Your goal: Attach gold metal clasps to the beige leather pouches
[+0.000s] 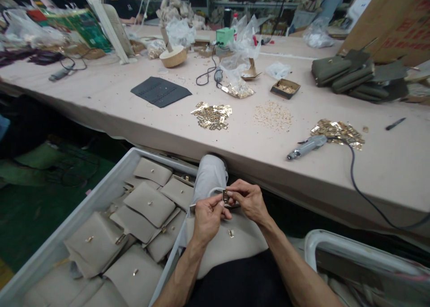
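Observation:
A beige bag (215, 249) lies on my lap, with a small gold turn-lock (231, 233) on its flap. Just above it, my left hand (208, 215) and my right hand (248, 200) meet at a small metal clasp plate (225, 196). The left fingers pinch the plate's left side; thumb and fingers of the right close on its other side. Whether the plate is attached to the bag is hidden by my fingers.
Several beige bags fill a grey bin (43, 249) at left. On the table lie gold plates (212, 116), small screws (273, 115), more gold fittings (339, 132) and a corded electric screwdriver (307, 147). Another bin (311, 249) stands at right. A person (122, 5) sits across the table.

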{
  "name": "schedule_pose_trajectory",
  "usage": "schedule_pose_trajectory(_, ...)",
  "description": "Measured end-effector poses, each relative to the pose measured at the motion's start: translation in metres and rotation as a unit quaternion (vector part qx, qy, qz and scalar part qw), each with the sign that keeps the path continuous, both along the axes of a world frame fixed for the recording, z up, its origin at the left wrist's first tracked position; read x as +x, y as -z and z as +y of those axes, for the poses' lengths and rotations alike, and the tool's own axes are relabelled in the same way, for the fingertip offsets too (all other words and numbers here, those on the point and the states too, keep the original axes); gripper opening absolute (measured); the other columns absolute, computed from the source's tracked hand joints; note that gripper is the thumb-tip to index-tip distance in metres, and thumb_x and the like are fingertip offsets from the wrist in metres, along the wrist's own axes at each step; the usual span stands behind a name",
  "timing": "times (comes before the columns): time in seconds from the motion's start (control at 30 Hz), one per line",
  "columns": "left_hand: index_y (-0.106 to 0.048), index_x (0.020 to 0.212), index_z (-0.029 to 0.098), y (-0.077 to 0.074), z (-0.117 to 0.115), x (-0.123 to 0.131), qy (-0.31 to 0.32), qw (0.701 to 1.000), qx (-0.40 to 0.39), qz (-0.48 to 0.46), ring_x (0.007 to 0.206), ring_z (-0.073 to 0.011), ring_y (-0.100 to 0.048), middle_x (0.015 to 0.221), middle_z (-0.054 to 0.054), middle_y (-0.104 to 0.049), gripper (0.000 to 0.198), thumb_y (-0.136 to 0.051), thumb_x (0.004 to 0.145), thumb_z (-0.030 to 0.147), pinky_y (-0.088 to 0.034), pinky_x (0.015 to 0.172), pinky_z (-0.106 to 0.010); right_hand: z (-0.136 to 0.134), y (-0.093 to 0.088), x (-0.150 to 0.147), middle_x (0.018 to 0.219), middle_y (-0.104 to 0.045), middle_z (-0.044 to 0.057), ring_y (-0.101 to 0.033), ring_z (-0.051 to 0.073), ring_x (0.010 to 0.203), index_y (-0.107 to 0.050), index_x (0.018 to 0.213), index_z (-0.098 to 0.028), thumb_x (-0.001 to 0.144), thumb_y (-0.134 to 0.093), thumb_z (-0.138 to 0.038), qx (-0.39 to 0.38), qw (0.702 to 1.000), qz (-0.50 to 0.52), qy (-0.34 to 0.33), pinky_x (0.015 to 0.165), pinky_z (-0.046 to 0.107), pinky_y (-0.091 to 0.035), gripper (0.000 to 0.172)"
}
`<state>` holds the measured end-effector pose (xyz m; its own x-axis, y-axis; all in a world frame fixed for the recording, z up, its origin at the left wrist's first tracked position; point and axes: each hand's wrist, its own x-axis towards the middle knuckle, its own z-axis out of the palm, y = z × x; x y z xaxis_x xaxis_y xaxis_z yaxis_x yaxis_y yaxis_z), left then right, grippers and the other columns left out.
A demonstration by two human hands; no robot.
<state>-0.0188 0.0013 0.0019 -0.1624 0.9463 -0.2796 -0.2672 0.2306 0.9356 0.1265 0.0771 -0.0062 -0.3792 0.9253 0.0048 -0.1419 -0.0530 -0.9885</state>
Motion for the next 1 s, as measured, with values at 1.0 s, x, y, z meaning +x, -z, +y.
schedule_pose_trajectory(1.0, -0.074, 0.125, 0.011, 0.014, -0.009, 0.020, -0.101, 0.986, 0.035, 0.129, 0.054, -0.0146, -0.068, 0.067, -0.004, -0.076, 0.042, -0.071, 0.090, 0.034, -0.056, 0.057, -0.022, 0.010, 0.000, -0.002, 0.086, -0.071, 0.007, -0.067, 0.018, 0.073, -0.082, 0.092, -0.016, 0.082, -0.083, -0.036, 0.015, 0.999, -0.018, -0.043, 0.064, 0.027, -0.053, 0.022)
